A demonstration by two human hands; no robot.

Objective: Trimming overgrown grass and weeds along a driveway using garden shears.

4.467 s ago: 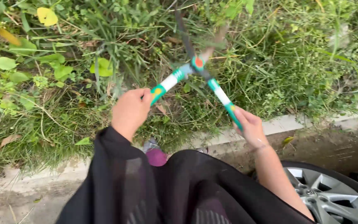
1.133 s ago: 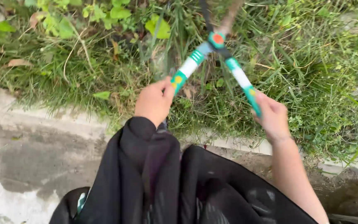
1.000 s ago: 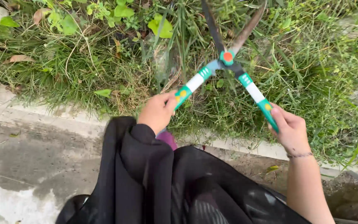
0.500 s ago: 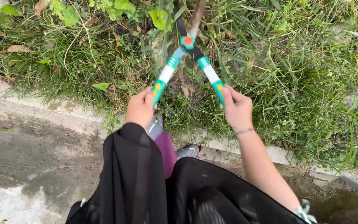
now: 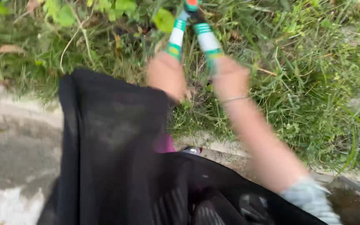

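Both my hands hold a pair of garden shears (image 5: 190,25) with green and white handles. My left hand (image 5: 165,75) grips the left handle and my right hand (image 5: 230,78) grips the right handle. The two handles stand close together, almost parallel, and point up into the grass (image 5: 296,62). The red pivot sits at the top edge of the picture and the blades are out of view. The picture is blurred by motion. A wide black sleeve (image 5: 105,137) hangs from my left arm.
A pale concrete kerb (image 5: 213,143) runs between the grass and the grey pavement (image 5: 9,141). Broad-leaved weeds (image 5: 117,8) grow at the top left. Part of my shoe (image 5: 190,150) shows beside a purple garment.
The handles have swung shut from a wide V to nearly parallel. Both hands have moved up and forward into the grass, and the blades have left the view.
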